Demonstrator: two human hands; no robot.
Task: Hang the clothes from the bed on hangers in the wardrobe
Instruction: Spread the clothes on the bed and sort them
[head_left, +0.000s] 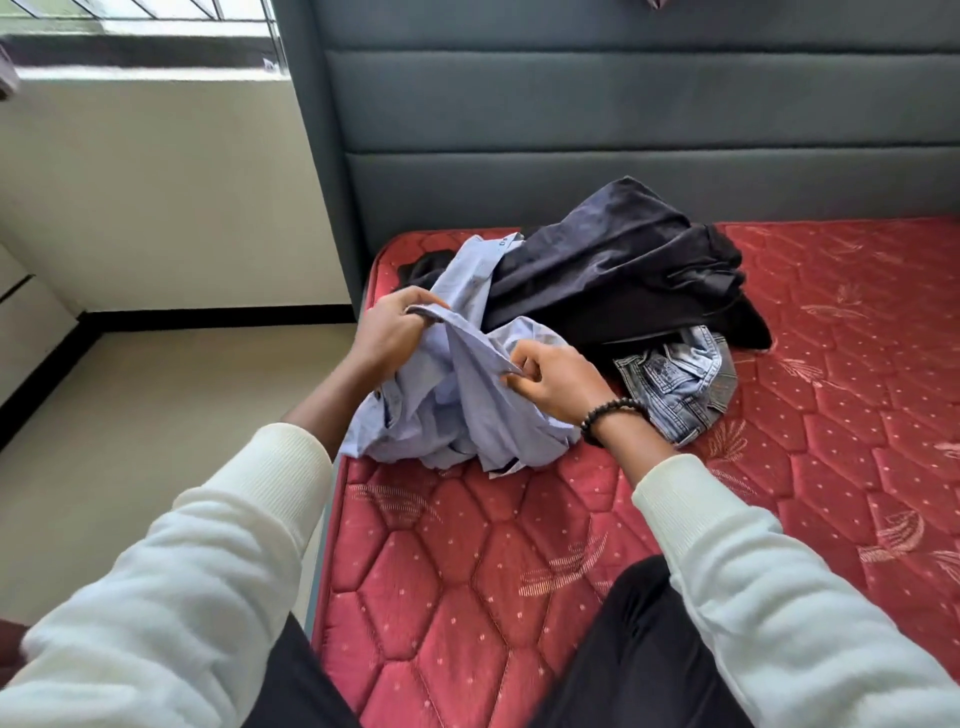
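Two white ribbed knit sleeves (156, 561) reach over the near left corner of the red quilted mattress (467, 597). The left hand (387, 332) and right hand (558, 382) each pinch an edge of the crumpled pale-blue cotton shirt (457, 415), fingers curled. Light, limp fabric; best taken at collar or shoulders. Beyond, by the grey padded headboard (571, 119), lie dark navy garments (623, 270) and faded denim jeans (680, 384).

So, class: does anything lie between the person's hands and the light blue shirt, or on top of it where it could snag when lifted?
Nothing lies between: the left hand and right hand already pinch the light blue shirt. The dark garment appears to overlap its far edge, which may drag. No wardrobe is in view.
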